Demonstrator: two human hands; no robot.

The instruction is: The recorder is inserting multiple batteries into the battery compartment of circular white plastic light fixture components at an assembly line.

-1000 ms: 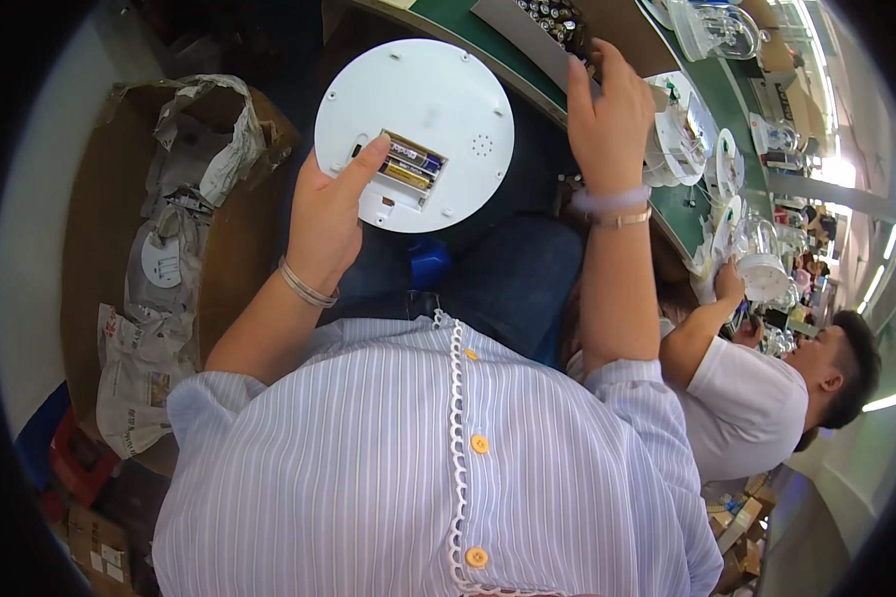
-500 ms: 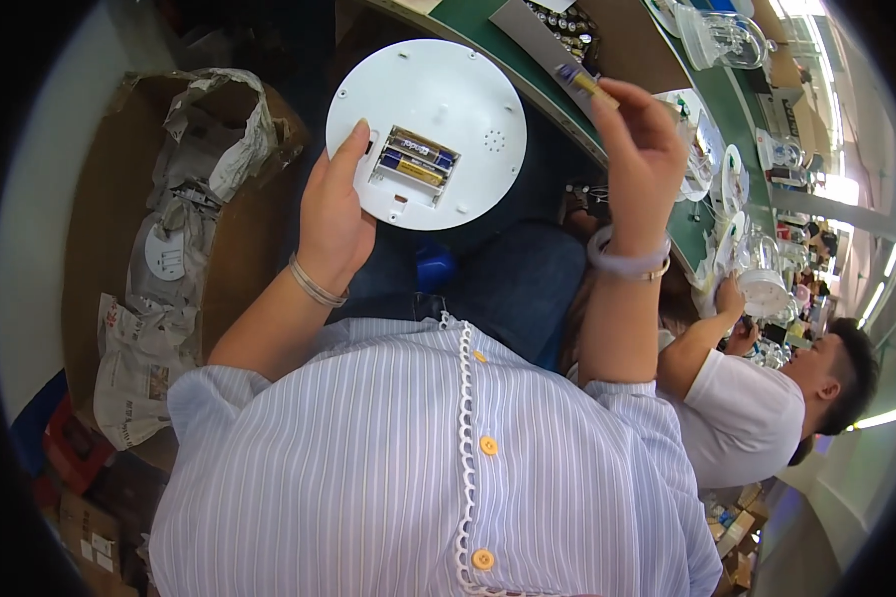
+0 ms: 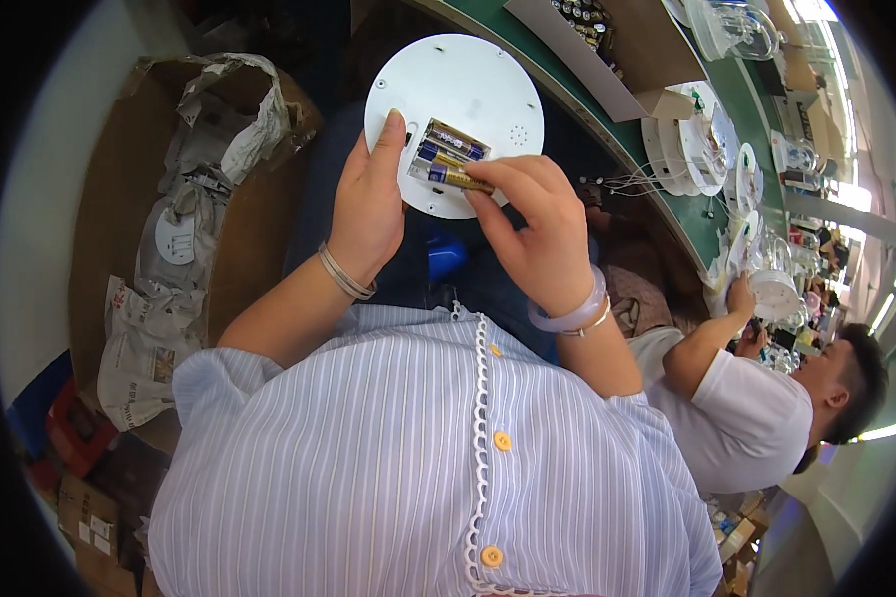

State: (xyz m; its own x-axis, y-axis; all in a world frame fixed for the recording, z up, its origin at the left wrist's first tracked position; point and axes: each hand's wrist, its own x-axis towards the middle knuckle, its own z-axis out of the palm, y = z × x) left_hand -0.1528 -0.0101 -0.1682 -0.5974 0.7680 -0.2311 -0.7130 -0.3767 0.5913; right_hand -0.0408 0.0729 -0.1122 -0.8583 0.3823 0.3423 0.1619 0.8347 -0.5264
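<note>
My left hand (image 3: 370, 204) grips a round white base (image 3: 468, 80) by its left edge, thumb on top. In the base an uncovered battery compartment (image 3: 417, 185) holds two gold-and-blue batteries (image 3: 455, 140) side by side. Between thumb and fingers of my right hand (image 3: 536, 224) is another battery (image 3: 453, 176). It lies over the lower side of the compartment, slightly tilted; whether it touches the contacts I cannot tell.
An opened carton (image 3: 607, 75) with many batteries stands on the green bench (image 3: 689, 221) at upper right. Beyond it lie white round bases (image 3: 682, 149) with wires and clear domes (image 3: 732, 35). A paper-lined cardboard box (image 3: 105, 234) is at left. A co-worker (image 3: 747, 418) sits at right.
My right hand has come down and left from beside the carton, bringing its battery to the compartment. The white base has shifted slightly right.
</note>
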